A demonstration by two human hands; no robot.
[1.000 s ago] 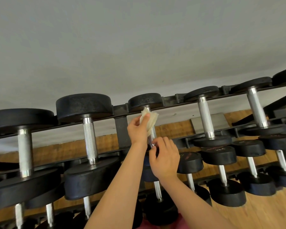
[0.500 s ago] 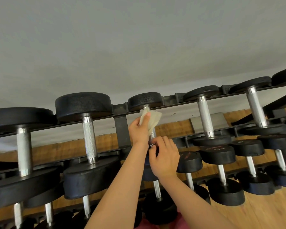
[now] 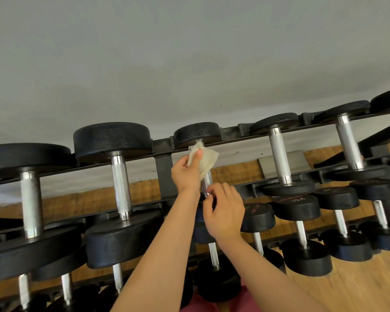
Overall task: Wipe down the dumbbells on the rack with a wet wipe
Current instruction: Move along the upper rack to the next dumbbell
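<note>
Where wipe [image 3: 208, 157] wraps it, dumbbell [image 3: 197, 134] lies front-to-back

The dumbbells [image 3: 119, 176] have matt, grainy black rubber-like heads and shiny knurled metal handles; the wet wipe [image 3: 206, 159] is soft pale cloth; the floor [image 3: 358, 289] is glossy wood.

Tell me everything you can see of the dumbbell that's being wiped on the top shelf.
The dumbbell lies across the top rails of the rack, third from the left in view. Its far head is a round black disc, matte and rubbery-looking; the near head is mostly hidden behind the hands. The handle is shiny knurled metal. The left hand wraps a crumpled whitish wet wipe round the handle's far end, and the right hand pinches its near end.
</note>
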